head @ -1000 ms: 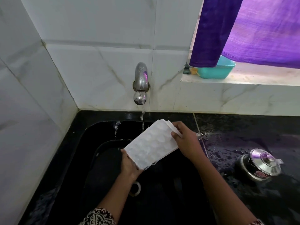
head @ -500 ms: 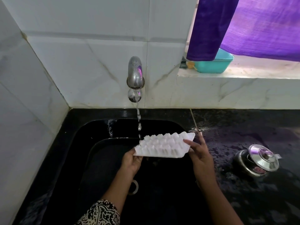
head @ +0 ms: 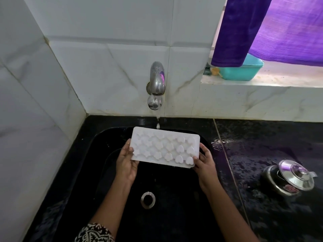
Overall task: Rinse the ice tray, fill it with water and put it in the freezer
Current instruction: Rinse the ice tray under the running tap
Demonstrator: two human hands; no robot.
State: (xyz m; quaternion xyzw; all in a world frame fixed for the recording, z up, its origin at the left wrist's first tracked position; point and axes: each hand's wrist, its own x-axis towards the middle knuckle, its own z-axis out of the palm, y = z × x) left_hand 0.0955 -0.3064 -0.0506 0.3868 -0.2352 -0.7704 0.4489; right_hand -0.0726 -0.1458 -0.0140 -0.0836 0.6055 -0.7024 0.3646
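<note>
A white ice tray (head: 165, 147) with several shaped cavities faces up, held level over the black sink (head: 111, 137). My left hand (head: 126, 162) grips its left short end, thumb on top. My right hand (head: 205, 160) grips the right short end the same way. A thin stream of water falls from the steel tap (head: 156, 84) on the tiled wall and lands at the tray's far edge.
The sink drain (head: 148, 199) lies below the tray. A wet black counter (head: 262, 145) to the right carries a lidded steel pot (head: 291, 177). A teal tub (head: 243, 69) sits on the window ledge under a purple curtain (head: 272, 28).
The tray has turned from tilted, underside toward me, to level with its cavities facing up under the stream. Both hands kept hold of its ends.
</note>
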